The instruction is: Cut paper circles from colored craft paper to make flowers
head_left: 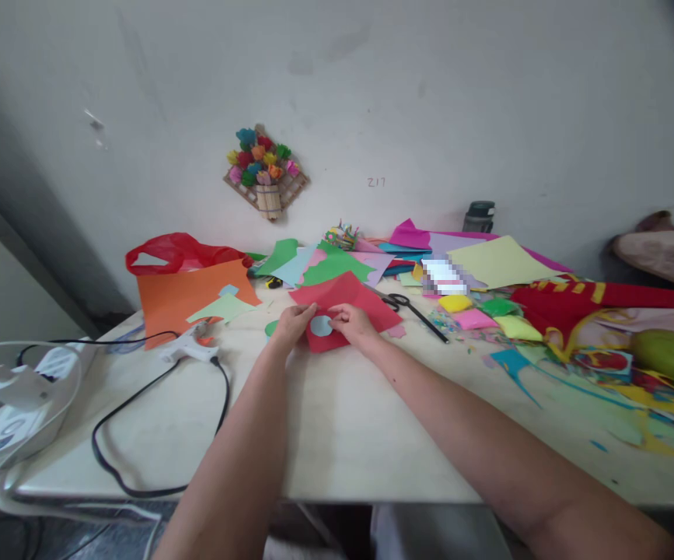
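Note:
A sheet of red paper (365,307) lies on the table in front of me, with a light blue paper circle (321,326) over its near left part. My left hand (293,323) is closed at the left edge of the red paper, thumb and fingers pinched beside the circle. On the other side, my right hand (355,323) has its fingertips pinched at the circle's right edge, over the red sheet. A green paper piece (270,330) shows partly behind my left wrist. Black-handled scissors (398,300) lie just beyond the red sheet, to the right.
A white glue gun (193,347) with a black cord sits left, near orange paper (197,292) and a power strip (50,381). Coloured sheets (337,264) line the wall side. To the right are clay packets (473,320), a phone (445,277), paper scraps and a green mango-like fruit (672,358).

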`<move>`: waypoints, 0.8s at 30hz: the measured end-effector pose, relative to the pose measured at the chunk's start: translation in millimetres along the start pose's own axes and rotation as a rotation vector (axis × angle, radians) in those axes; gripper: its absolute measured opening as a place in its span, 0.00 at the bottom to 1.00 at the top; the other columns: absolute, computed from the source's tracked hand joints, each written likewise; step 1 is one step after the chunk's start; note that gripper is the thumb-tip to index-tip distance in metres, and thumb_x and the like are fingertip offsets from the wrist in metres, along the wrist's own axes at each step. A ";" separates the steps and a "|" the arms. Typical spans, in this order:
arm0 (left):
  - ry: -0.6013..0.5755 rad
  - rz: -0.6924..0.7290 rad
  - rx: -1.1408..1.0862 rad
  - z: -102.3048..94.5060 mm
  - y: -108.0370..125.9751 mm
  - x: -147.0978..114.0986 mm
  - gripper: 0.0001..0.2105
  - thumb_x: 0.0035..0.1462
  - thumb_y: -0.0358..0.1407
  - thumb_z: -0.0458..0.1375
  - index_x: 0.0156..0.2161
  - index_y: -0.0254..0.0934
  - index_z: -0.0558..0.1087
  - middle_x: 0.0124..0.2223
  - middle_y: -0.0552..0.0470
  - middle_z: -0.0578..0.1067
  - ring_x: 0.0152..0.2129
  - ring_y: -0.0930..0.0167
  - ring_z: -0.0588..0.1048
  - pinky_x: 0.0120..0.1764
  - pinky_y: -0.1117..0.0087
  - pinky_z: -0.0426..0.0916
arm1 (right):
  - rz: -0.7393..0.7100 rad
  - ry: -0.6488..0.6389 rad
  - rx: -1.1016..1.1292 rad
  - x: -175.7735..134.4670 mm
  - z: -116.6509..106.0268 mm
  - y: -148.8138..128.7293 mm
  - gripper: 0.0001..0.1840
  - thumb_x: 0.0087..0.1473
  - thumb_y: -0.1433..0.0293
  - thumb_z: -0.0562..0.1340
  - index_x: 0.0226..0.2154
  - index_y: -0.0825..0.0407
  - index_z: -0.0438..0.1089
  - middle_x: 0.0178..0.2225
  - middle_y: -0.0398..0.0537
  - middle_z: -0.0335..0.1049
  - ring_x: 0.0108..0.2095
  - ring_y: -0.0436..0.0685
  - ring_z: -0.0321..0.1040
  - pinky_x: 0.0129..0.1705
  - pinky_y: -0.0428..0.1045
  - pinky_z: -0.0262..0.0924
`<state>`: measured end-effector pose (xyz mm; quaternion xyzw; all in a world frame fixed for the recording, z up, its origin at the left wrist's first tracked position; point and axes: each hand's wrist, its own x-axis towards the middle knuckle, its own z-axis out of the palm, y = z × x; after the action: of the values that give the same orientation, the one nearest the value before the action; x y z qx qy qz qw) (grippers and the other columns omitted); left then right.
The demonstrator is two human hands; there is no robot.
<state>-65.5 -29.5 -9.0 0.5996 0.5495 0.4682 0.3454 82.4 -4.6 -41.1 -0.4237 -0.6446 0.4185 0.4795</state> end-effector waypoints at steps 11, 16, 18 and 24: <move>0.025 0.093 0.729 -6.7 -3.0 3.7 0.17 0.52 0.41 0.52 0.47 0.44 0.72 0.50 0.46 0.68 0.46 0.64 0.67 0.49 0.63 0.56 | -0.071 -0.076 -0.251 -4.2 0.3 -1.5 0.10 0.43 0.75 0.61 0.33 0.53 0.70 0.23 0.41 0.69 0.26 0.48 0.65 0.31 0.45 0.59; 0.006 0.165 0.894 -5.5 -4.9 5.1 0.15 0.54 0.41 0.51 0.47 0.50 0.71 0.46 0.49 0.73 0.53 0.64 0.59 0.52 0.59 0.49 | -0.091 -0.081 -0.346 -4.2 2.8 -0.8 0.10 0.43 0.75 0.62 0.32 0.52 0.71 0.27 0.43 0.72 0.30 0.49 0.67 0.34 0.46 0.61; 0.000 0.188 0.920 -5.4 -7.1 6.4 0.15 0.54 0.41 0.50 0.46 0.50 0.71 0.43 0.51 0.74 0.53 0.64 0.59 0.53 0.58 0.47 | -0.109 -0.089 -0.371 -4.7 3.0 -1.6 0.10 0.43 0.75 0.61 0.33 0.52 0.72 0.28 0.44 0.72 0.30 0.50 0.68 0.35 0.46 0.61; 0.019 0.198 0.941 -3.9 -7.9 5.7 0.14 0.55 0.40 0.49 0.46 0.51 0.71 0.43 0.53 0.75 0.54 0.65 0.58 0.54 0.56 0.43 | -0.124 -0.110 -0.409 -5.2 3.0 -2.1 0.11 0.44 0.75 0.61 0.34 0.53 0.72 0.28 0.45 0.72 0.30 0.50 0.67 0.35 0.46 0.61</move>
<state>-72.0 -23.0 -14.0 0.7360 0.6451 0.2046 -0.0147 80.2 -10.5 -41.1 -0.4483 -0.7659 0.2714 0.3725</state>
